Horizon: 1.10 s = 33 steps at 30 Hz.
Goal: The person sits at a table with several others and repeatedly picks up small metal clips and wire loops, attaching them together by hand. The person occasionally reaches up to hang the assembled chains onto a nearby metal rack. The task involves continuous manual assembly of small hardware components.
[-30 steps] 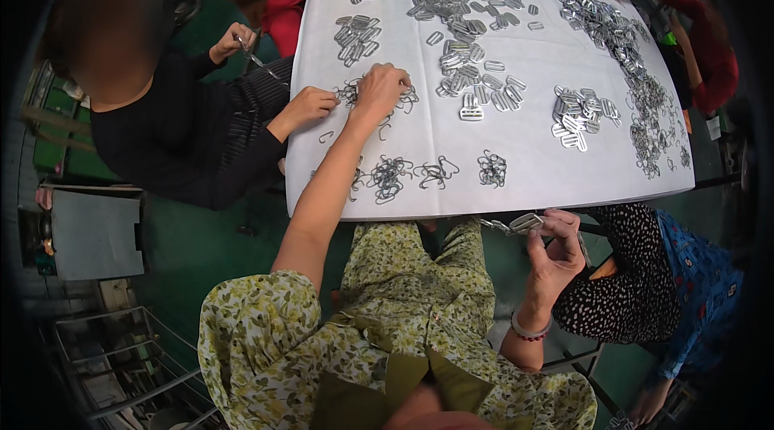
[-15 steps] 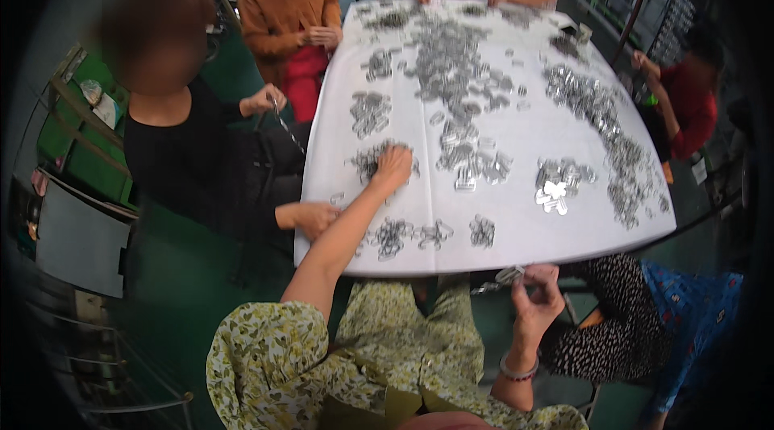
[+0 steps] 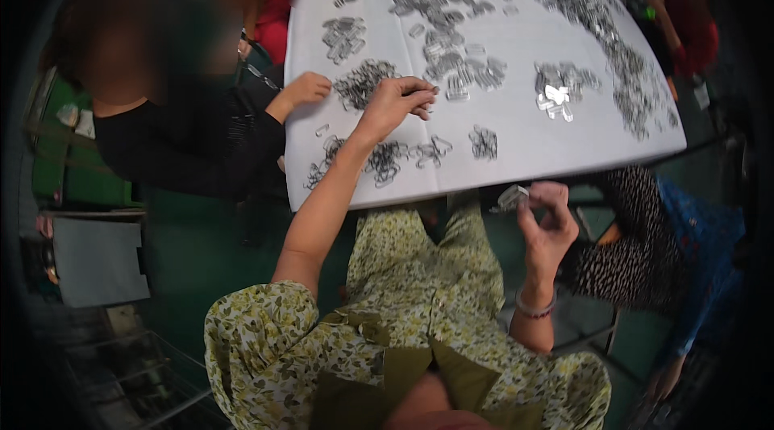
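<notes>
My left hand (image 3: pixel 395 110) is raised above the white table, beside a pile of dark wire hooks (image 3: pixel 367 79). Its thumb and fingers are pinched together; a small dark bit shows at the fingertips, too little of it to name. Past the table's near edge, my right hand (image 3: pixel 550 216) grips some shiny metal links (image 3: pixel 511 198) between thumb and fingers. Smaller heaps of bent wire hooks (image 3: pixel 385 162) lie near the front edge under my left forearm. Oval flat metal links (image 3: pixel 461 71) are piled just beyond my left hand.
On the white table (image 3: pixel 484 172), more metal pieces (image 3: pixel 633 83) run along the right side, with a shiny heap (image 3: pixel 556 99) nearer the middle. At the left, a co-worker's hand (image 3: pixel 308 88) rests by the table edge. Other people sit around the table.
My left hand has come off the hook pile and now hangs to its right, fingers pinched. My right hand still grips the links. The co-worker's hand at the left has moved nearer the hook pile.
</notes>
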Motion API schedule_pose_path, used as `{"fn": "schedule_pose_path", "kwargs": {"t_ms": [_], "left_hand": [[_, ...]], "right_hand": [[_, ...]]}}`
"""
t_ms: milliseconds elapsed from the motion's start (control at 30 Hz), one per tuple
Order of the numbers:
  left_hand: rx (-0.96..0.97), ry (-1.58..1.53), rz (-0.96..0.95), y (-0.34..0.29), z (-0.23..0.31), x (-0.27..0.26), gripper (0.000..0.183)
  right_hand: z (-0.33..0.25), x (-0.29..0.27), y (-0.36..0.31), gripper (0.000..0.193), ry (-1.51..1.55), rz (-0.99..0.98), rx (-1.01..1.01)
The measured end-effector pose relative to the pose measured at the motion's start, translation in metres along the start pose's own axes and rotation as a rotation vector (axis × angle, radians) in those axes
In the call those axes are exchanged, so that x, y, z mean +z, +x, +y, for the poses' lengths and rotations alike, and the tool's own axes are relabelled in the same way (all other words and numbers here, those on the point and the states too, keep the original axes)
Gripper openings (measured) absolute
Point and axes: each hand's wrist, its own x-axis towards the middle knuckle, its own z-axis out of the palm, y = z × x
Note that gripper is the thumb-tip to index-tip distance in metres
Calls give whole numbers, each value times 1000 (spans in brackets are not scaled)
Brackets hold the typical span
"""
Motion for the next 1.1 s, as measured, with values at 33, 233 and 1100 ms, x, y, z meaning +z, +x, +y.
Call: {"fn": "schedule_pose_path", "kwargs": {"t_ms": [33,233,1100], "left_hand": [[-29,-135,-35,-13,8,16,17],[-139,-472,-284,-62,29,78,14],[23,940,413,4,-25,-54,14]], "right_hand": [[0,0,-2,21,-33,-7,-2],[12,7,-14,18,16,52,195],[32,2,-14,25,20,56,109]]}}
